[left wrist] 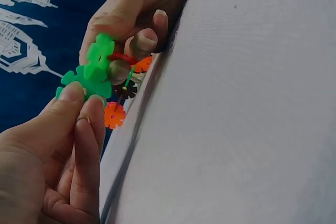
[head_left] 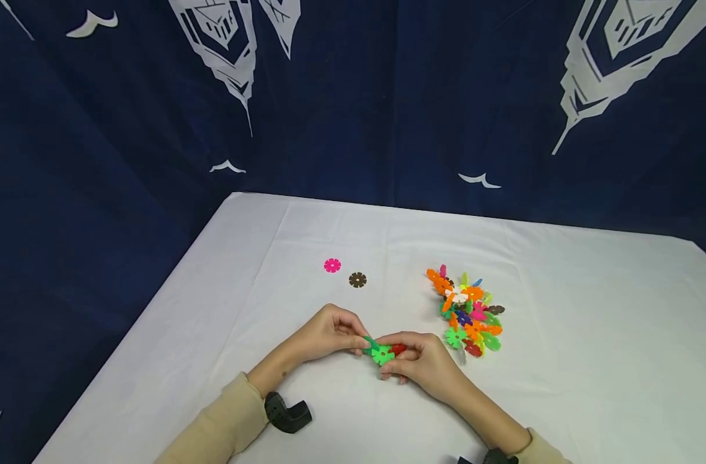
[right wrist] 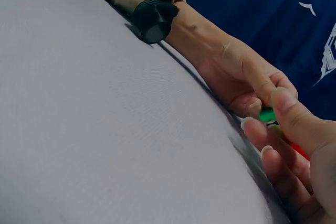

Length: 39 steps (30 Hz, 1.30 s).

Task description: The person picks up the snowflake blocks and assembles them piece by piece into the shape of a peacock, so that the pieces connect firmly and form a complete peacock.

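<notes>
Between thumb and fingers, my left hand [head_left: 332, 332] pinches a darker green notched plastic disc [left wrist: 94, 85]. Joined or pressed against it at an angle is a light green notched disc [head_left: 382, 354], which my right hand [head_left: 427, 362] grips from the other side. A red disc [head_left: 397, 348] shows by the right fingers, partly covered by them. Both hands meet just over the white table, and in the right wrist view the fingers hide most of the pieces.
A colourful cluster of interlocked discs [head_left: 471, 316] lies right of the hands. Farther back, a loose pink disc [head_left: 332, 265] and a brown disc [head_left: 357, 280] lie flat on the white-covered table [head_left: 591, 335]. A dark blue patterned curtain [head_left: 353, 116] hangs behind.
</notes>
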### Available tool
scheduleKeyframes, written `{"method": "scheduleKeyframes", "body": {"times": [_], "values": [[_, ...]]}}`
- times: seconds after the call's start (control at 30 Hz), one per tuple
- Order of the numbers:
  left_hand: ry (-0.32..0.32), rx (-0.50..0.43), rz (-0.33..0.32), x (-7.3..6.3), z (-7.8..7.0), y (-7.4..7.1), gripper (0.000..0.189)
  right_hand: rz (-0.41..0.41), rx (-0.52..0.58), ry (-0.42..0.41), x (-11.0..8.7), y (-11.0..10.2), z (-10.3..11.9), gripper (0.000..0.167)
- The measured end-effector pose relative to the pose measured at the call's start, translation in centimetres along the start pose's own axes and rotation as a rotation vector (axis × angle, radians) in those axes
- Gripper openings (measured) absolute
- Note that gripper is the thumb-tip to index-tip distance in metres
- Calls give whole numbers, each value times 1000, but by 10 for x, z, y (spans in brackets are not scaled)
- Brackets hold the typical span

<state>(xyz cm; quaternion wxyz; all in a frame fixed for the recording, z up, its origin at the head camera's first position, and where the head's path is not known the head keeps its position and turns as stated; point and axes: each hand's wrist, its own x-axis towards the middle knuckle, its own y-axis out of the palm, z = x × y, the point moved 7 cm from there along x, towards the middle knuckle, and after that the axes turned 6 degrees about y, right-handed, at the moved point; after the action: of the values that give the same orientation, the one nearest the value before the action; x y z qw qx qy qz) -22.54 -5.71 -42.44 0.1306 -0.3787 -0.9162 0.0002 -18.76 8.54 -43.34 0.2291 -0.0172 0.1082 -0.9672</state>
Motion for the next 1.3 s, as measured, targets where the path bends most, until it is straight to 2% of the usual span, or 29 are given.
{"method": "scheduleKeyframes", "body": {"times": [0.23, 0.4, 0.47, 0.53, 0.6, 0.67, 0.73, 0.8, 0.87, 0.97, 1.07, 1.2, 1.3], "values": [[-62, 7, -79, 3, 6, -11, 8, 12, 100, 30, 6, -1, -2, 35], [-72, -6, -29, 6, 6, -12, 15, 39, 132, -5, 2, -1, -6, 35], [-76, 6, -21, 7, 5, -15, 18, 17, 124, -10, 1, -2, -6, 34], [-83, 54, -92, 10, 3, -29, 21, -17, 102, -6, 0, -5, -5, 34], [-71, 160, -219, 12, 1, -53, 23, -51, 65, 8, 0, -7, -5, 34], [-70, 332, -367, 14, 1, -81, 25, -71, 43, 19, -1, -8, -4, 34], [-88, 519, -466, 17, 1, -104, 30, -67, 56, 24, -1, -8, -3, 35], [-124, 686, -495, 22, 4, -119, 35, -58, 71, 22, -2, -7, -2, 35], [-159, 790, -480, 27, 6, -126, 35, -53, 82, 18, -2, -6, -2, 36], [-201, 844, -455, 33, 8, -129, 27, -60, 92, 19, -1, -7, -2, 36], [-214, 826, -459, 34, 6, -128, 21, -66, 130, 27, 1, -8, -3, 36], [-147, 765, -500, 28, -3, -118, 16, -71, 212, 23, 3, -10, -2, 39], [-74, 672, -498, 19, -15, -98, 11, -92, 237, 13, 3, -12, 0, 41]]}}
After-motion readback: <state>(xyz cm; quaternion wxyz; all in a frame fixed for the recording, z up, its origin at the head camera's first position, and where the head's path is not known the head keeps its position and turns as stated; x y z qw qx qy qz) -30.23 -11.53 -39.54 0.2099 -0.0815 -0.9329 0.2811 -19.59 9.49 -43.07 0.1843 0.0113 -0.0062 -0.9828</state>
